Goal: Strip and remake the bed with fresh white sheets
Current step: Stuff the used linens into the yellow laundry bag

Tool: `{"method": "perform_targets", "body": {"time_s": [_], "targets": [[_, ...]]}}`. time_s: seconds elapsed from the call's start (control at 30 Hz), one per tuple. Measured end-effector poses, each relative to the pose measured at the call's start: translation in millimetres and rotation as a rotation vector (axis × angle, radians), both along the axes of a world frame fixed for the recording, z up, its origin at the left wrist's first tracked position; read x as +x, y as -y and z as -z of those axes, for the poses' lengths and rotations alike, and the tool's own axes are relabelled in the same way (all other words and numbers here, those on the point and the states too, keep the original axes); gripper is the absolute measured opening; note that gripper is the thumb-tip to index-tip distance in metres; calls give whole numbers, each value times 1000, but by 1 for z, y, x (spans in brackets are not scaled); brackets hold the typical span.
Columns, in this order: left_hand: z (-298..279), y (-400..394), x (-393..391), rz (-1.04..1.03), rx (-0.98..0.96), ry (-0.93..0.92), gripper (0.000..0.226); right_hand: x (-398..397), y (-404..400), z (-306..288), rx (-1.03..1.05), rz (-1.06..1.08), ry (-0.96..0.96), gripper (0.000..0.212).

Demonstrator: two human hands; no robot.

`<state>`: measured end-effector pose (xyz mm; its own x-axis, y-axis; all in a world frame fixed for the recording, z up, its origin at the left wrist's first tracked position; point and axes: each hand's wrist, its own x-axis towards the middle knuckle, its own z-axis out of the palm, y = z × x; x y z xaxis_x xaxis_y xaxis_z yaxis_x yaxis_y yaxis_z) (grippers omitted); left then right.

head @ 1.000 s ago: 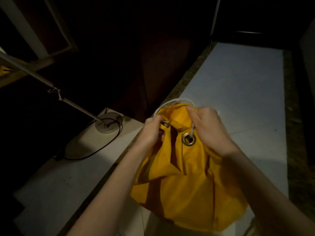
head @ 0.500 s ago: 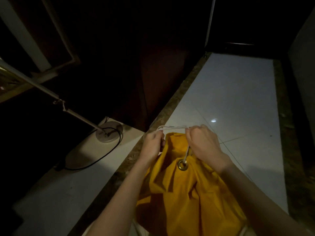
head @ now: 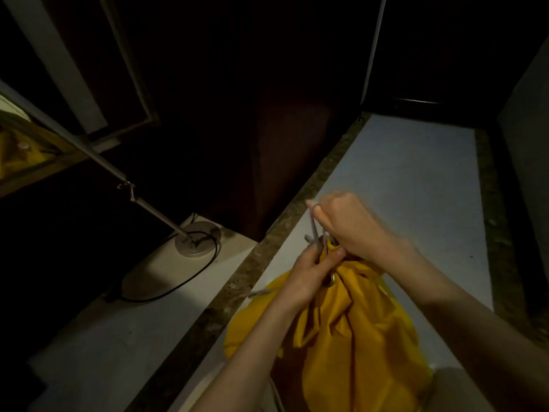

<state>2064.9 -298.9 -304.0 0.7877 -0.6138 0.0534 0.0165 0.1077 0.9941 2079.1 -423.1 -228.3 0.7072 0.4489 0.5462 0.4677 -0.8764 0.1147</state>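
A yellow drawstring bag (head: 356, 328) stands on the pale floor below me, its mouth gathered tight. A white cord (head: 313, 230) runs up out of the bag's neck. My left hand (head: 309, 272) grips the gathered neck beside a brass eyelet (head: 330, 280). My right hand (head: 350, 227) is above the neck, fingers curled round the cord and holding it taut; it is motion-blurred. No bed or sheets are in view.
A floor lamp's round base (head: 197, 239) with a slanting pole (head: 113, 171) and black cable (head: 178, 285) stands to the left. A dark speckled stone strip (head: 267, 248) crosses the pale tiles (head: 416, 179). Dark furniture and doors fill the back.
The bag's mouth has gone from open to cinched. My right hand has risen with the cord, and my left hand has shifted onto the bag's neck.
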Motion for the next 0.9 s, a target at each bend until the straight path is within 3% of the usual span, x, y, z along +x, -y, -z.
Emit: {"method": "perform_targets", "body": {"time_s": [0.03, 0.1, 0.2, 0.23, 0.33, 0.47, 0.6, 0.8, 0.9], "targets": [[0, 4, 3, -24, 19, 25, 18, 7, -3, -9, 11, -15, 16, 25], [1, 6, 6, -18, 25, -1, 25, 20, -8, -14, 68, 37, -196, 26], [1, 6, 9, 10, -93, -320, 43, 29, 3, 2, 246, 327, -822, 41], [4, 6, 11, -15, -113, -397, 42, 29, 8, 10, 345, 344, -911, 42], [11, 5, 13, -44, -46, -389, 40, 26, 12, 25, 624, 318, -1014, 42], [3, -3, 14, -53, -123, -470, 48, 24, 9, 19, 847, 273, -1260, 35], [-15, -3, 19, 22, -185, -516, 29, 25, 12, -5, 980, 204, -1333, 34], [-40, 12, 41, 17, -84, -386, 35, 15, 39, -30, 1242, 194, -1320, 30], [-44, 28, 61, -33, -33, -386, 37, 20, 49, -19, 1264, 246, -1146, 36]]}}
